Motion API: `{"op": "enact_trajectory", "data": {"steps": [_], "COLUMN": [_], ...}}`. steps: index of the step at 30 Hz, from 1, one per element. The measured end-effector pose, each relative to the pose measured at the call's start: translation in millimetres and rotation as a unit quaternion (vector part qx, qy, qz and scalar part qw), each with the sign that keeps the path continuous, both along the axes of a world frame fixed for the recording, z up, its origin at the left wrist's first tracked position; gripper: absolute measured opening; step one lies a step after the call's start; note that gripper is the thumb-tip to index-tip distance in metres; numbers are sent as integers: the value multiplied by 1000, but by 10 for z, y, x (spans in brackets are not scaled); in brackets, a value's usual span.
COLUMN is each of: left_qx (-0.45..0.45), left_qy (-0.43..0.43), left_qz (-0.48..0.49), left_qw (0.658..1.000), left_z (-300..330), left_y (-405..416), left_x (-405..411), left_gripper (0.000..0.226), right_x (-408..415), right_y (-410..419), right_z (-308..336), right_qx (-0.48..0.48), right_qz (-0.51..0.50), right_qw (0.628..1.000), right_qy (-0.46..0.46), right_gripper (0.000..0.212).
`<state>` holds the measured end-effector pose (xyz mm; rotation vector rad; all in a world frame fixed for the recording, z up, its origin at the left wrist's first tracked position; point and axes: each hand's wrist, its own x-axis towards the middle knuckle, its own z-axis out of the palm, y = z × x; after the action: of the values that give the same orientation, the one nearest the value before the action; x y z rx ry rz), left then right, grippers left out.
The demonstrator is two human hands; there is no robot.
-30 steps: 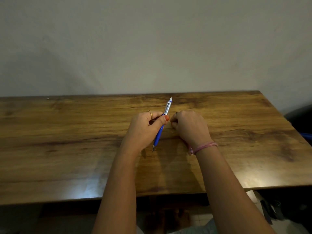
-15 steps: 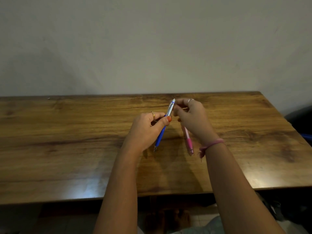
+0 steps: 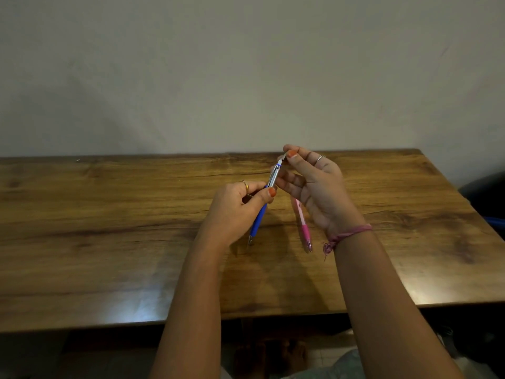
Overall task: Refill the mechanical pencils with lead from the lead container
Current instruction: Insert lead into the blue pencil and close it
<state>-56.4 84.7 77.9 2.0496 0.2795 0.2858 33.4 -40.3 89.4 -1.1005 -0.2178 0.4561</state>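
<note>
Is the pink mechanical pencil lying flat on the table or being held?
Lying flat. The pink mechanical pencil rests on the wooden table, partly hidden behind the right hand, which is not gripping it.

pretty dim, warm-ish light | soft white glare patch on the table (image 3: 153,310) near its front edge, left of the arms | fuzzy arm shadows on the wood just beyond that glare | table's far edge bows from the wide lens | under-table area nearly black, whole shot slightly soft

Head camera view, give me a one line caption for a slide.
Left hand grips a blue mechanical pencil while the right hand pinches its top end; a pink pencil lies on the wooden table.
</note>
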Motion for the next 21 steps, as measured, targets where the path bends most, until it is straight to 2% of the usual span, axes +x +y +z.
{"op": "enact_trajectory", "data": {"steps": [9, 15, 21], "left_qx": [5, 10, 6], "left_qy": [10, 20, 13], "left_qz": [0, -2, 6], "left_qw": [1000, 1000, 1000], "left_z": [20, 21, 37], "left_y": [-8, -6, -35], "left_x": [-11, -17, -10], "left_gripper": [23, 19, 22], "right_x": [-6, 0, -33], "right_y": [-10, -12, 36], "right_z": [-9, -39, -49], "right_qx": [-35, -126, -115], "right_qz": [1, -5, -24], "right_qw": [998, 983, 982], "right_qy": [-50, -133, -145], "right_gripper": [15, 14, 12]}}
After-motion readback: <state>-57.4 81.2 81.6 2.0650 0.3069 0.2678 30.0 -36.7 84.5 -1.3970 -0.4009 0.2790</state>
